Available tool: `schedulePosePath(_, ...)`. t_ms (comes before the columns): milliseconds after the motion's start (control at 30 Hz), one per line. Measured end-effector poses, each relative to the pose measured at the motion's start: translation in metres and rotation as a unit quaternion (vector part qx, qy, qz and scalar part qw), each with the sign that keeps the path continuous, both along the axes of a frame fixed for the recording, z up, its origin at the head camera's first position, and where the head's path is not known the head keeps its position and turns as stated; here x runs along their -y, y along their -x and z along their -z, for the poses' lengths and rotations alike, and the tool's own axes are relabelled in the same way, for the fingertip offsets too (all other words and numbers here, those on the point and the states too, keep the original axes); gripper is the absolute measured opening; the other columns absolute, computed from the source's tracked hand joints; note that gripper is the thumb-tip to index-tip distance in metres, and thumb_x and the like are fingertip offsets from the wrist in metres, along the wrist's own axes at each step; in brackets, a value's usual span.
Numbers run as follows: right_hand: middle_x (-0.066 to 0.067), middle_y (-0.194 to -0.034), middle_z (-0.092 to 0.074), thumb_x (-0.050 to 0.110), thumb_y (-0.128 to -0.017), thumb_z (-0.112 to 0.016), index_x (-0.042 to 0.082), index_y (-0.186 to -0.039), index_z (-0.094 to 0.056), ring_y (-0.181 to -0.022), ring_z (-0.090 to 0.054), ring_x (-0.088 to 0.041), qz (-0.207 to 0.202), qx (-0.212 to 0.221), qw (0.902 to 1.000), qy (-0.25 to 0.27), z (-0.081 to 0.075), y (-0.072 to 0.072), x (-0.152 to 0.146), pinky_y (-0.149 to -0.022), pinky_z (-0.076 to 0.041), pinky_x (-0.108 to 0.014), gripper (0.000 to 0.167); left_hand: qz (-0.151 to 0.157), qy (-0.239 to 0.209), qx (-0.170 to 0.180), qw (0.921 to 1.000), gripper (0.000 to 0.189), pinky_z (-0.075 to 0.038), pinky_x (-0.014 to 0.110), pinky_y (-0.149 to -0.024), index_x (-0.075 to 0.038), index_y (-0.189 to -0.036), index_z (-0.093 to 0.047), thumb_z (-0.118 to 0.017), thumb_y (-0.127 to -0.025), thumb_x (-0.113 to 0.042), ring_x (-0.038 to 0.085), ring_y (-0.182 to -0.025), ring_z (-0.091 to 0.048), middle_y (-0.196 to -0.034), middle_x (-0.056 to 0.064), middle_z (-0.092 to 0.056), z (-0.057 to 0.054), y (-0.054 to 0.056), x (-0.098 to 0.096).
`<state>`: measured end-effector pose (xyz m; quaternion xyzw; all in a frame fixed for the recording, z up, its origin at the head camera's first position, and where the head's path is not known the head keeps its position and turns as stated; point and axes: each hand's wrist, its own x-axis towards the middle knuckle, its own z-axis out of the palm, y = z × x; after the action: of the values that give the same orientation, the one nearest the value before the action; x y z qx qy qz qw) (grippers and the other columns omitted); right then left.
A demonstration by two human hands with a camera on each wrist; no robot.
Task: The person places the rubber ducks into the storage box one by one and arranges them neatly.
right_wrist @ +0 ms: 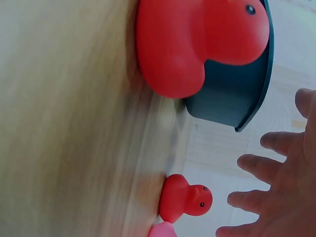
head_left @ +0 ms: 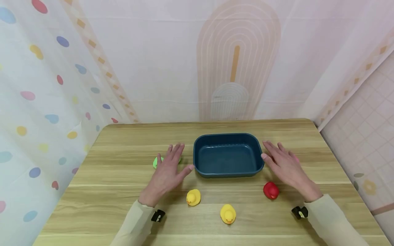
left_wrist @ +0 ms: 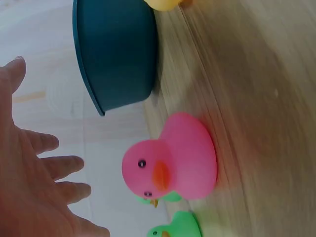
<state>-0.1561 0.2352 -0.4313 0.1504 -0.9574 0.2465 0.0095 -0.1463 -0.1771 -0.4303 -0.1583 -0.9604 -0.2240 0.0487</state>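
A dark blue plastic basin [head_left: 227,174] stands between my two hands, its inside bare. My left hand [head_left: 166,176] hovers over the table left of it, fingers spread and holding nothing. Below that hand, the left wrist view shows a pink rubber duck [left_wrist: 190,158] with green rubber ducks [left_wrist: 182,226] behind it; the hand hides the pink one in the head view. Right of the basin my right hand [head_left: 287,169] is held palm down, fingers extended, nothing in its grasp. A red rubber duck [head_left: 271,190] sits near it, and a second red duck [right_wrist: 185,198] appears farther back.
Two yellow rubber ducks, one [head_left: 193,197] near the left hand and another [head_left: 228,214] nearer the front, sit before the basin. A bit of pink duck [head_left: 296,158] shows past the right hand. Patterned curtains [head_left: 160,68] hang behind the wooden table [head_left: 123,191].
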Motion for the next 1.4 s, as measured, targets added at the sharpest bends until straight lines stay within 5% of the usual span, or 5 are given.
schedulePosePath(233,-0.025,-0.163,-0.034,0.040,-0.111,-0.046,0.003,-0.161,-0.033,-0.146,-0.024,-0.060,-0.017,0.000,0.9993,0.032,0.003,-0.001,0.001,-0.115,-0.022,-0.075,0.064,0.014,-0.026,0.015,0.9994,0.083,-0.017,0.070,-0.121,-0.008,-0.163,-0.031,-0.060,-0.100,-0.055,0.040,-0.150,-0.033,-0.162,0.019,-0.039,0.000,0.002,-0.007)
schedulePosePath(500,-0.026,-0.158,-0.041,0.037,-0.110,-0.052,0.001,-0.158,-0.038,-0.143,-0.031,-0.059,-0.019,-0.006,0.9990,0.040,0.005,-0.003,0.004,-0.113,-0.030,-0.073,0.062,0.011,-0.070,0.068,0.9952,0.081,-0.044,0.057,-0.112,-0.011,-0.164,-0.030,-0.062,-0.101,-0.051,0.038,-0.141,-0.048,-0.159,0.015,-0.045,0.002,0.006,-0.011)
schedulePosePath(933,-0.029,-0.147,-0.053,0.030,-0.108,-0.056,-0.003,-0.150,-0.050,-0.139,-0.039,-0.057,-0.021,-0.030,0.9992,0.016,0.008,-0.002,0.006,-0.108,-0.034,-0.076,0.054,0.029,-0.117,0.070,0.9903,0.057,-0.054,0.049,-0.101,-0.003,-0.151,-0.051,-0.069,-0.102,-0.025,0.030,-0.119,-0.065,-0.128,0.014,-0.069,0.013,0.017,-0.014)
schedulePosePath(1400,-0.029,-0.146,-0.054,0.028,-0.108,-0.057,-0.002,-0.149,-0.051,-0.141,-0.038,-0.056,-0.017,-0.034,0.9971,0.066,0.005,-0.005,0.002,-0.111,-0.037,-0.070,0.051,0.029,-0.179,0.083,0.9798,0.046,-0.057,0.043,-0.098,-0.007,-0.144,-0.060,-0.071,-0.100,-0.015,0.024,-0.110,-0.066,-0.119,0.009,-0.068,0.018,0.017,-0.015)
